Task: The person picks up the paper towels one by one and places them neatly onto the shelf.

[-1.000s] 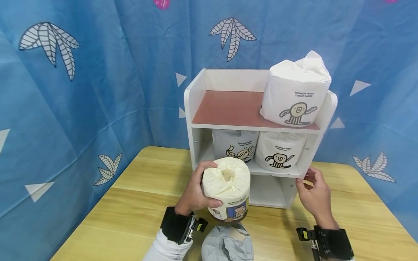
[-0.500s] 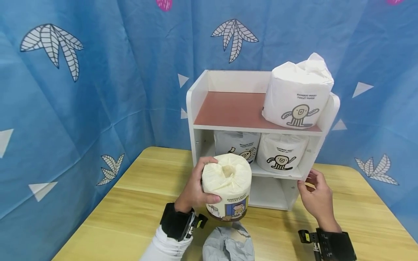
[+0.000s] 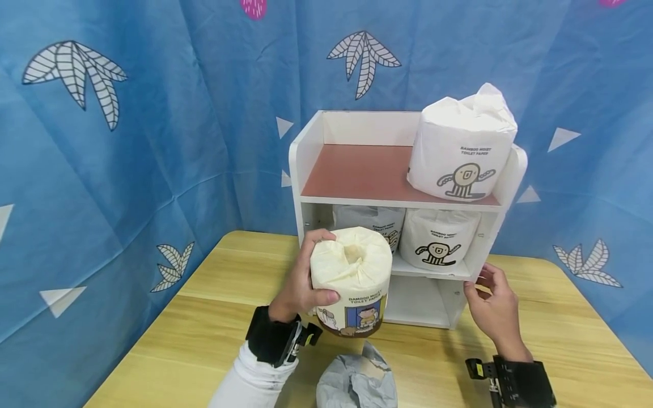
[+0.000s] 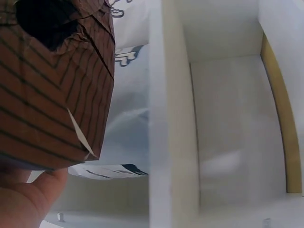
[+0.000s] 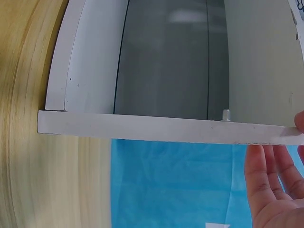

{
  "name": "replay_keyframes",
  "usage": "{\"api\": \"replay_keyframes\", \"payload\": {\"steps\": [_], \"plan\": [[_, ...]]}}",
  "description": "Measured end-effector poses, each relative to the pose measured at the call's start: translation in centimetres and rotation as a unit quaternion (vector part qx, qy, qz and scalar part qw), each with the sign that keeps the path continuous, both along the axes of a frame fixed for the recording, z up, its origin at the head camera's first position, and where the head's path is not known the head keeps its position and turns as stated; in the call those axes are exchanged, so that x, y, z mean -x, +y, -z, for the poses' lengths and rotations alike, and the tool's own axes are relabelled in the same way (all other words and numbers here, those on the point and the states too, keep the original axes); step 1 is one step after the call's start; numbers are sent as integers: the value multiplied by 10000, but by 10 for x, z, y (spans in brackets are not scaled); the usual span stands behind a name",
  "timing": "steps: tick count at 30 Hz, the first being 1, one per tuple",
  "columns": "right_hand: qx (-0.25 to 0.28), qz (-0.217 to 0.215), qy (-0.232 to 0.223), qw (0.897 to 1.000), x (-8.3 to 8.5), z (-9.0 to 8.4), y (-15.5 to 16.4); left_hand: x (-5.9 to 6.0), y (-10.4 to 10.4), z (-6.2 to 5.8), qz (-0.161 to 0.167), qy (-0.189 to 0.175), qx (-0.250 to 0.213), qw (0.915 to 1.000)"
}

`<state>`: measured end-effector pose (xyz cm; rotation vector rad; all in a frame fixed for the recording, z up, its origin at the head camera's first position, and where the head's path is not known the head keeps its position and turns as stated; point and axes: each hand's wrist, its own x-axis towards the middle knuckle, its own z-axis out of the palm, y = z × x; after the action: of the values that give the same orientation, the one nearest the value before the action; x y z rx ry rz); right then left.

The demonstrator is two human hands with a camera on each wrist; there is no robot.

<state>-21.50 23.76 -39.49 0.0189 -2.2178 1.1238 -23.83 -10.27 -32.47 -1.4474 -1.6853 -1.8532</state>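
My left hand (image 3: 300,281) grips a cream-wrapped toilet paper roll (image 3: 353,277) from its left side and holds it upright above the table, in front of the white shelf unit (image 3: 305,164). The roll partly hides the left white roll (image 3: 371,220) on the middle shelf. In the left wrist view the held roll's brown striped underside (image 4: 52,95) fills the upper left above my left hand (image 4: 23,197). My right hand (image 3: 488,297) rests with relaxed fingers against the shelf's lower right side panel. Its fingers (image 5: 268,185) lie by the panel's edge (image 5: 166,128).
A white roll (image 3: 461,150) stands at the right of the red-brown top shelf, and another (image 3: 439,238) sits on the middle shelf. A grey-wrapped roll (image 3: 357,382) lies on the wooden table (image 3: 204,328) near me. Blue patterned curtain hangs all around.
My left hand has raised the cream roll a little and brought it closer to the shelf front. The right hand has stayed at the side panel.
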Motion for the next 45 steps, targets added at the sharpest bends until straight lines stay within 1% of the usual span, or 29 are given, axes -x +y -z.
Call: {"api": "replay_keyframes", "payload": {"steps": [3,8,11,18,23,26,30,40,45], "plan": [[6,-67,-9,10000,1,0,-1,0,0,-6,91,9,5,10000],[44,-158,-74,9998,2,0,-2,-1,-2,-17,93,97,61,9999],[57,-135,-120,9998,2,1,-2,-1,-2,-24,91,158,59,9998],[80,-77,-180,9998,-3,0,1,1,3,-42,233,105,113,9996],[28,55,-212,9998,-4,1,1,1,6,-58,270,265,214,9991],[21,28,-159,9999,-3,1,1,1,7,-66,244,395,277,9985],[-3,0,-122,9999,-2,1,0,2,7,-75,284,409,328,9982],[29,-44,-173,9998,-2,1,0,10,11,-97,481,411,187,9978],[26,-13,-208,9998,-2,1,-1,12,14,-110,373,462,222,9980]]}}
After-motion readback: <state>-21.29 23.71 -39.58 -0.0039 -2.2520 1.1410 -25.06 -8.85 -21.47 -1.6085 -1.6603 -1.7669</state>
